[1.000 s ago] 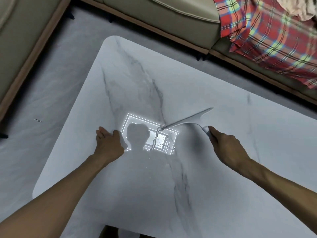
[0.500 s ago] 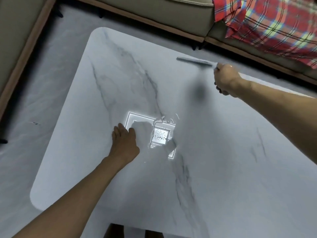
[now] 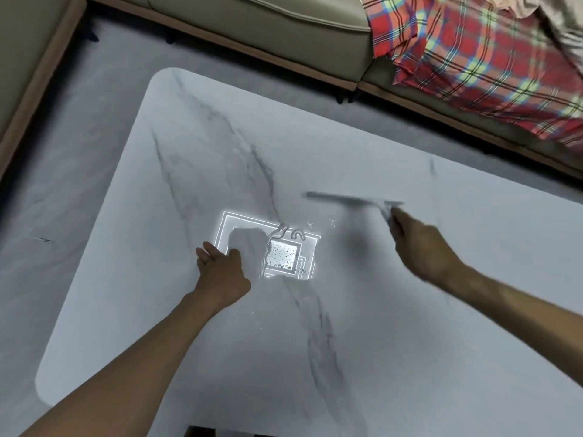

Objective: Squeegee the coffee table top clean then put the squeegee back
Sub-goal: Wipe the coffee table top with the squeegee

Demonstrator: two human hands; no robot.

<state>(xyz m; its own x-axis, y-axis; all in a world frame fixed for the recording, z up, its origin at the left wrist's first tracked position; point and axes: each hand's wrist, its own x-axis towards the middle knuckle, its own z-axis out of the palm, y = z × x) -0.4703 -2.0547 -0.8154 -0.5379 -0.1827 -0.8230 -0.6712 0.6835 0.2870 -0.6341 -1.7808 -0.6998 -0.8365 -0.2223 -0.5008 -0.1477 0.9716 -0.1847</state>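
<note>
My left hand (image 3: 220, 272) lies flat on the white, grey-veined marble coffee table top (image 3: 189, 137), fingers straight and close together, holding nothing. It sits at 9 o'clock of the bright square reflection of a ceiling light (image 3: 271, 244), and its fingertips touch that reflection's edge.

My right hand (image 3: 422, 247) is at 3 o'clock of the reflection, with its fingers curled round the handle of the pale grey squeegee with a long straight blade (image 3: 347, 199). Hand and tool are both blurred, so I cannot tell whether the blade touches the marble. The blade runs roughly 9 to 3 across the table, at 1 o'clock of the reflection, with a soft shadow under it.

Small water droplets and thin wet streaks (image 3: 284, 230) show inside and along the top of the reflection.

Beyond the table's far edge, at 12 o'clock, stands a beige leather sofa with a wooden base (image 3: 252, 23). A red plaid cloth (image 3: 473, 58) is draped over it at 1 o'clock. Grey marbled floor (image 3: 63, 184) lies at 9 o'clock.
</note>
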